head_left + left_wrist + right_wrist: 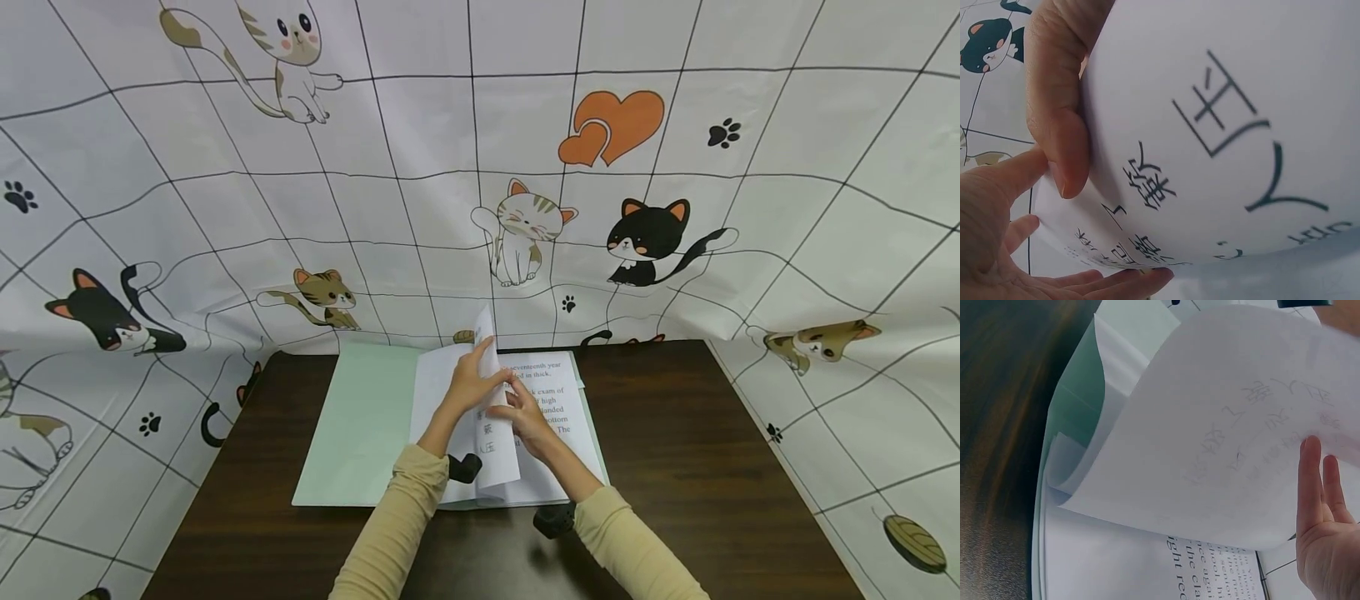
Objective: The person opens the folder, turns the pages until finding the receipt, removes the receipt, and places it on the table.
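Note:
A printed sheet of paper (497,446) stands curled up from a stack of pages (551,408) inside a pale green folder (356,433). My right hand (531,421) pinches the sheet's raised edge. Its thumb lies on the face with large Chinese characters, and its straight fingers (1311,481) touch the other side. On the sheet's left, my left hand (471,383) rests with fingers (1116,284) extended against the paper and its thumb reaching toward the same edge. The two hands almost meet there. In the left wrist view the sheet (1210,125) fills much of the picture.
The folder lies open on a dark wooden table (690,467). English text in large print shows on the right-hand page. Behind and beside the table hangs a white gridded cloth (420,125) with cartoon cats. Black wrist devices (553,521) sit below the hands.

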Demonstrator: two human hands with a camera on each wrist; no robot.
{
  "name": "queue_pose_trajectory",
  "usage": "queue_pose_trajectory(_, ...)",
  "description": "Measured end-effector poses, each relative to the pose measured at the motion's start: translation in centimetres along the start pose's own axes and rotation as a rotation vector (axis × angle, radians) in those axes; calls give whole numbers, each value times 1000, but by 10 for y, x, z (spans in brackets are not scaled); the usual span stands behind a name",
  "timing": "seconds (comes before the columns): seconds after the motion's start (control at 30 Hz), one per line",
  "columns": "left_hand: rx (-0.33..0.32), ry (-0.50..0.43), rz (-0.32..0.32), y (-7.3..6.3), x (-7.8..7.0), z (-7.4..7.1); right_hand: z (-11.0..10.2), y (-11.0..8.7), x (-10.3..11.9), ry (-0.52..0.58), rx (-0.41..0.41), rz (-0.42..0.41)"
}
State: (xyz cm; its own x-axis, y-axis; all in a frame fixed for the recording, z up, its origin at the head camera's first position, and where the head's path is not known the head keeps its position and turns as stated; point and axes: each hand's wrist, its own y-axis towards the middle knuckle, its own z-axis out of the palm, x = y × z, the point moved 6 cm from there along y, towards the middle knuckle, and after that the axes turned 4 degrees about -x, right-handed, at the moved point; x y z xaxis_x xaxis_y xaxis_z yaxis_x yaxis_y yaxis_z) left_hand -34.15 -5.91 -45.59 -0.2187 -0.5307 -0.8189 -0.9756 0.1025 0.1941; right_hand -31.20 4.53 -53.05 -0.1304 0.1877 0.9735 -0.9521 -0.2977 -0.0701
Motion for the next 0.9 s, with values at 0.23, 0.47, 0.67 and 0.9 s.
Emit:
queue_pose_trajectory(0.23,15,-14,-60,0,6,-1,5,-2,-5,-31,-9,45)
queue_pose_trajectory(0.47,22,-50,-107,-3,8,-2,9,-3,-9,-63,-12,65)
queue_pose_trajectory(0.67,-8,-13,-119,-6,8,-7,10,-3,-14,-75,-28,76)
queue_pose_trajectory(0.9,-51,30,-137,-5,13,-15,15,-5,-16,-71,20,72)
